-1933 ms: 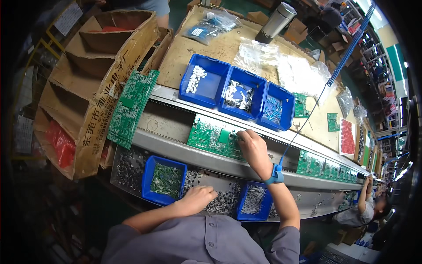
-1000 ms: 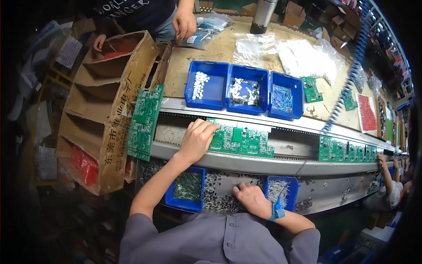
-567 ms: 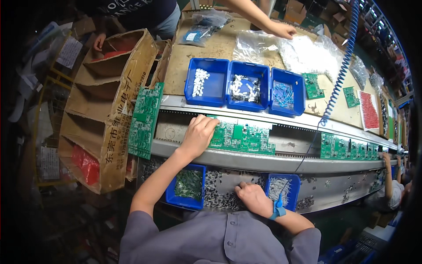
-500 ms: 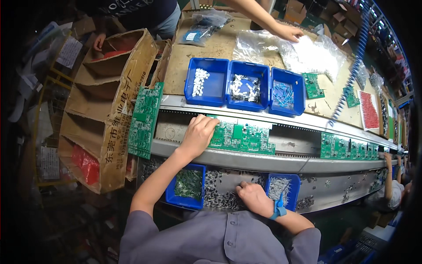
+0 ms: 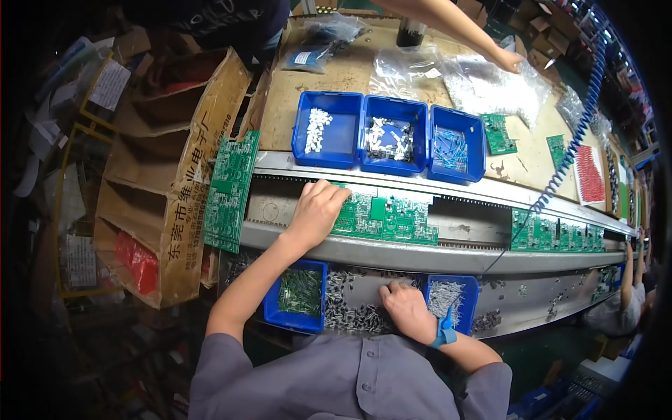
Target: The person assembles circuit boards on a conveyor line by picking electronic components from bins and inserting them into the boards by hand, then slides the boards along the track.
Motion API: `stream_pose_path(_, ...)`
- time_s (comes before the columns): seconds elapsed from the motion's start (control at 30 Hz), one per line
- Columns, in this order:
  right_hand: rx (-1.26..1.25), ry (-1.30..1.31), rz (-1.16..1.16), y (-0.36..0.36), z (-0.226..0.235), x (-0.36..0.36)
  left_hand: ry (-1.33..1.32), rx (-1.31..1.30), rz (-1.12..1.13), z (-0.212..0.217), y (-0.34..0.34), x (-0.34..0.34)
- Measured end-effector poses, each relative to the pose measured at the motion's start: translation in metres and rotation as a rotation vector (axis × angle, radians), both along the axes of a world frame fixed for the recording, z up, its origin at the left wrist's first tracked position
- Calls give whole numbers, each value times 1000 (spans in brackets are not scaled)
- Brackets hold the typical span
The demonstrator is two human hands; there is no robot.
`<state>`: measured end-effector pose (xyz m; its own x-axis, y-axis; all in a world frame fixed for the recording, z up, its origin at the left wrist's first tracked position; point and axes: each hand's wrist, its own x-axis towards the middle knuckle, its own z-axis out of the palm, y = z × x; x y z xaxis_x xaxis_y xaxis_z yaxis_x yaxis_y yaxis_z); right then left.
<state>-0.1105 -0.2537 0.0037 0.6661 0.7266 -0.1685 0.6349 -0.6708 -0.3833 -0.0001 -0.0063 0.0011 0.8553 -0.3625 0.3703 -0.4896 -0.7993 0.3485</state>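
A green circuit board (image 5: 383, 217) lies on the conveyor rail in front of me. My left hand (image 5: 318, 213) rests over its left end, fingers bent and pressed together at the upper left corner; whatever they pinch is hidden. Below the rail, my right hand (image 5: 409, 308) is closed, thumb and fingertips together, above a metal tray. Small dark loose components (image 5: 353, 311) are scattered beside it; anything in its fingers is too small to make out. A blue bin of pale wire-leaded parts (image 5: 446, 297) stands right of that hand, and a blue bin of green parts (image 5: 301, 292) to its left.
Blue bins (image 5: 329, 129) of small parts line the far side of the rail. Another circuit board (image 5: 231, 192) lies across the rail's left end, beside a cardboard divider box (image 5: 175, 175). A co-worker's hand (image 5: 507, 59) touches plastic bags; a coiled blue cord (image 5: 574, 147) hangs at right.
My right hand has shifted slightly, its fingers still closed over the tray. My left hand stays at the board. The co-worker's hand across the table moved right, and the coiled cord swung right.
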Motion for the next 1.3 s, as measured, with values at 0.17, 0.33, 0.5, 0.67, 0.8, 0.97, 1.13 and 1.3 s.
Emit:
stream_pose_path(0.17, -90, 3, -90, -1, -3, -4, 64, 60, -35, 3, -3, 5)
stream_pose_path(0.33, 31, 42, -9, -2, 0, -4, 18, 100, -23, 0, -4, 2)
stream_pose_path(0.5, 198, 10, 37, -2, -6, -4, 72, 101, -28, 1, -2, 3)
stream_pose_path(0.67, 147, -56, 37, 1, -8, -5, 90, 111, -74, 2, 0, 9)
stream_pose_path(0.8, 202, -28, 19, 1, 1, -4, 110, 134, -72, 8, 1, 7)
stream_pose_path(0.97, 350, 139, -40, -4, 11, -3, 64, 89, -49, 1, -2, 6)
stream_pose_path(1.13, 372, 134, -31, -7, 20, 6, 123, 31, -46, 1, 3, 8)
stream_pose_path(1.3, 343, 163, -54, -13, 16, 11, 171, -3, -74, 5, 7, 10)
